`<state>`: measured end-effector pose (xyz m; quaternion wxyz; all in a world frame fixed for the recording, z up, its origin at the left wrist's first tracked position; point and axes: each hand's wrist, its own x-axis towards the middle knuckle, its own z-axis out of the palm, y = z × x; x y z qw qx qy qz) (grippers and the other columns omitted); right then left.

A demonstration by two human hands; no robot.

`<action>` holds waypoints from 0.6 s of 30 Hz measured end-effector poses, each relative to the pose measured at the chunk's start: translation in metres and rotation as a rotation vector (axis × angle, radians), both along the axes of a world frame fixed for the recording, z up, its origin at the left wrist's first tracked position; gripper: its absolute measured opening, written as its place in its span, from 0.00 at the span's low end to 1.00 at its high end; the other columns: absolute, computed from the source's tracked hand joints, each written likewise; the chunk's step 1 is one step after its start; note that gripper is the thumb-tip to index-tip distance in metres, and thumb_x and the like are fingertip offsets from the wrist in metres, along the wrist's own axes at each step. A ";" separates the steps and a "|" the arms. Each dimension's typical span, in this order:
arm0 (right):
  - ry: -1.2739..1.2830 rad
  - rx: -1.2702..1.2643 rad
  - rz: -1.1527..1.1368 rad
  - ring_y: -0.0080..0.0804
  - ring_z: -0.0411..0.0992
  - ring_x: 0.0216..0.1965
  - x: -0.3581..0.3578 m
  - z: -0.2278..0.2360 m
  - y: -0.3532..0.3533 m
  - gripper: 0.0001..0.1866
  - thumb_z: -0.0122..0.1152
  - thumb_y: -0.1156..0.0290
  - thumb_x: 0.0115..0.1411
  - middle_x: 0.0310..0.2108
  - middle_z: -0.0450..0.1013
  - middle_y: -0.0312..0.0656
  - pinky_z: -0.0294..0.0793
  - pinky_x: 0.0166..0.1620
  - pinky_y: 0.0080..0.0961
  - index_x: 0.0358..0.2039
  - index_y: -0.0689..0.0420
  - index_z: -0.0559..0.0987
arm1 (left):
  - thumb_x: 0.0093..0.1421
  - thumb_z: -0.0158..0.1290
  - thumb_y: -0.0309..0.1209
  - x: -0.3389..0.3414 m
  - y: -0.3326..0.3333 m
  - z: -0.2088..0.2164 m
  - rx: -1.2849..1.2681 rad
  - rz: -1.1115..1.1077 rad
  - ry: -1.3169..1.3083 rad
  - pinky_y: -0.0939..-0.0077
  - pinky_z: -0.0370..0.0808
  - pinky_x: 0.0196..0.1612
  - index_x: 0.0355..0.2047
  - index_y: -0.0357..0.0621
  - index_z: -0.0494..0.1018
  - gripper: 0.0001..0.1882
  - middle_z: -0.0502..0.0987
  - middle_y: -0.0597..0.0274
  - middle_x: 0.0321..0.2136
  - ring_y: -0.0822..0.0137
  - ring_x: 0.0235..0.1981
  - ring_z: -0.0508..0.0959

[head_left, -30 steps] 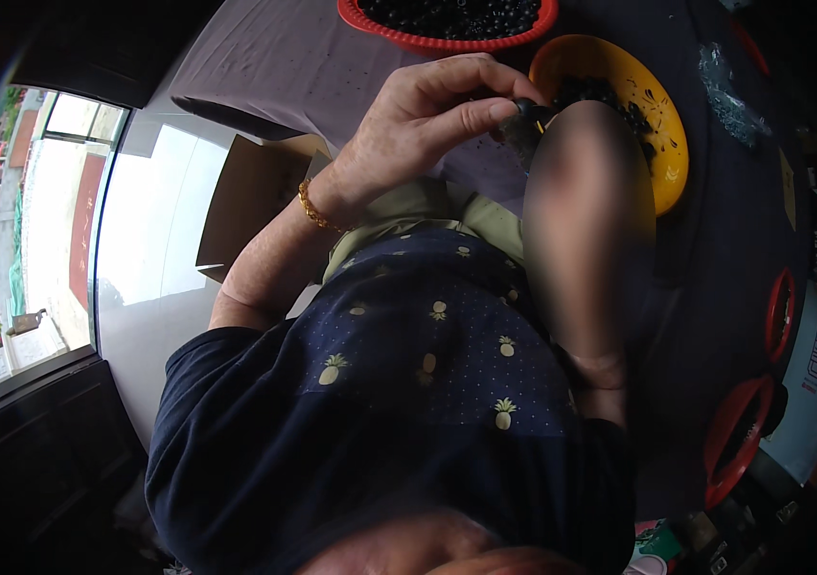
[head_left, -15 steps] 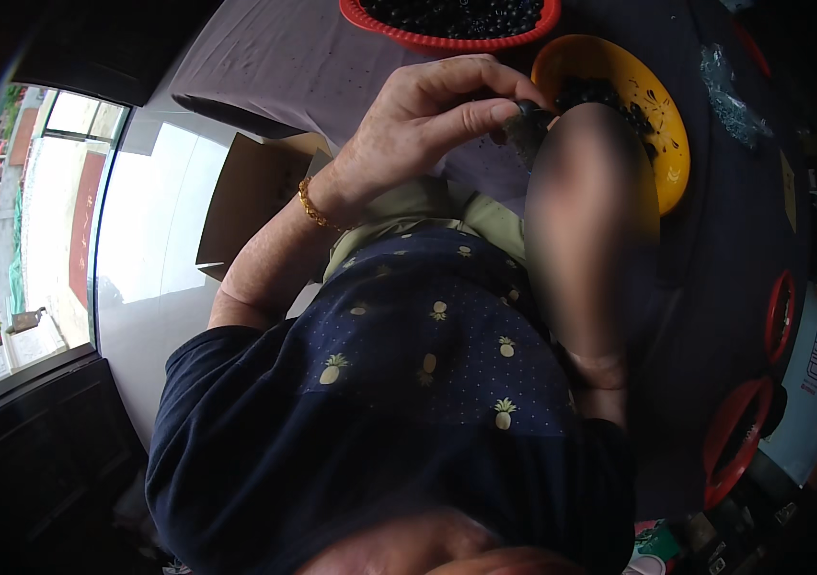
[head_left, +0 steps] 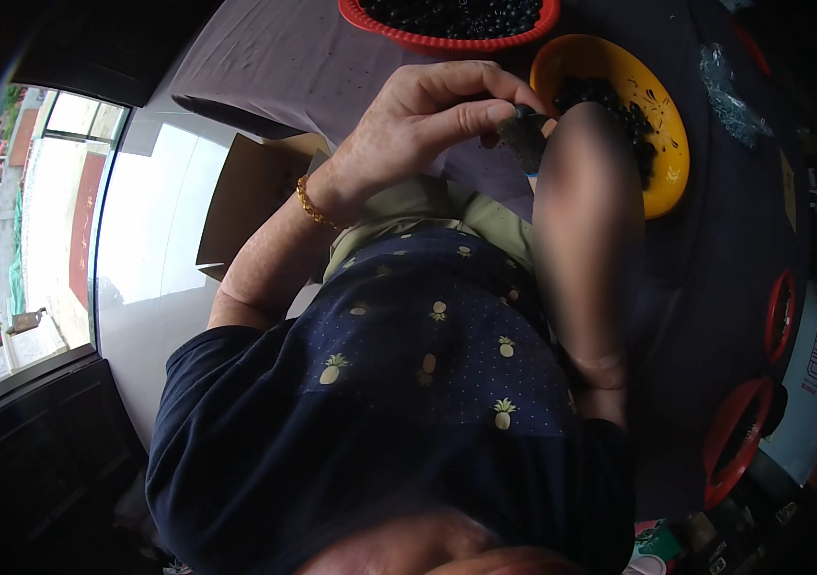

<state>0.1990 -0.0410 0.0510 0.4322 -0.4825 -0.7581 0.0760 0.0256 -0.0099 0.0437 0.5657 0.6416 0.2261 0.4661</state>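
My left hand, with a gold bracelet at the wrist, pinches a small dark piece between thumb and fingertips. The piece looks rough and greenish-black; its kind I cannot make out. Close beside it, my right hand is smeared by blur, so its fingers and anything in them are hidden. Both hands meet at the near left edge of a yellow bowl. In that bowl lie small, shiny black pieces, with dark bits stuck to its inner wall.
At the far edge stands a red basin full of similar small black pieces. Crumpled clear plastic lies right of the yellow bowl. Two red-rimmed containers are at the right. An open cardboard box stands below the table at left.
Both hands keep close together at the bowl. My right hand has shifted slightly, showing more of the bowl and a small pale-blue spot beside it. My left hand still pinches the dark piece.
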 end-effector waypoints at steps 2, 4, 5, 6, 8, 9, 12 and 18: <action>-0.021 0.017 0.012 0.29 0.73 0.20 0.000 0.000 0.000 0.14 0.66 0.64 0.50 0.17 0.69 0.34 0.71 0.21 0.26 0.22 0.56 0.69 | 0.61 0.50 0.32 -0.003 0.003 0.000 -0.014 -0.025 0.011 0.79 0.71 0.46 0.40 0.36 0.74 0.12 0.76 0.62 0.35 0.73 0.39 0.75; -0.026 0.022 0.027 0.30 0.72 0.19 -0.002 -0.003 0.000 0.14 0.66 0.64 0.50 0.16 0.69 0.34 0.70 0.21 0.25 0.21 0.56 0.69 | 0.61 0.50 0.32 -0.008 0.006 0.001 -0.028 -0.048 0.022 0.80 0.71 0.45 0.39 0.36 0.74 0.12 0.76 0.62 0.34 0.74 0.39 0.75; -0.032 0.027 0.042 0.30 0.72 0.19 -0.003 -0.004 0.000 0.15 0.67 0.65 0.49 0.16 0.68 0.35 0.70 0.21 0.25 0.21 0.56 0.69 | 0.61 0.50 0.32 -0.011 0.008 0.002 -0.028 -0.065 0.078 0.81 0.71 0.44 0.39 0.36 0.74 0.12 0.77 0.63 0.34 0.74 0.38 0.75; -0.032 0.027 0.043 0.30 0.72 0.19 -0.003 -0.003 0.000 0.15 0.67 0.65 0.49 0.16 0.68 0.35 0.70 0.21 0.25 0.21 0.56 0.69 | 0.61 0.50 0.32 -0.012 0.009 0.003 -0.028 -0.083 0.135 0.83 0.71 0.42 0.39 0.36 0.74 0.12 0.77 0.63 0.33 0.75 0.37 0.76; -0.037 0.073 0.068 0.28 0.71 0.18 -0.003 -0.001 0.000 0.15 0.69 0.66 0.46 0.16 0.68 0.34 0.69 0.20 0.24 0.20 0.56 0.69 | 0.60 0.50 0.33 -0.012 0.007 0.007 -0.108 -0.092 0.066 0.84 0.71 0.41 0.38 0.35 0.74 0.13 0.76 0.63 0.31 0.76 0.34 0.75; -0.037 0.073 0.072 0.28 0.71 0.18 -0.002 -0.001 0.001 0.15 0.69 0.66 0.46 0.16 0.68 0.34 0.69 0.20 0.24 0.20 0.56 0.69 | 0.59 0.51 0.34 -0.011 0.007 0.007 -0.188 -0.102 -0.004 0.85 0.71 0.39 0.37 0.35 0.74 0.13 0.76 0.64 0.29 0.77 0.31 0.74; -0.075 0.079 0.132 0.27 0.71 0.18 0.001 0.000 0.000 0.15 0.70 0.68 0.45 0.16 0.68 0.34 0.69 0.19 0.24 0.20 0.56 0.70 | 0.58 0.51 0.36 -0.012 0.009 0.004 -0.264 -0.136 -0.094 0.86 0.71 0.37 0.36 0.33 0.73 0.15 0.72 0.64 0.25 0.79 0.25 0.70; 0.006 0.320 0.152 0.27 0.70 0.18 -0.002 0.000 0.000 0.13 0.70 0.75 0.40 0.15 0.66 0.32 0.71 0.21 0.22 0.27 0.55 0.75 | 0.57 0.50 0.34 -0.011 0.009 -0.006 -0.374 -0.203 -0.218 0.77 0.74 0.37 0.38 0.30 0.71 0.16 0.69 0.64 0.24 0.79 0.22 0.66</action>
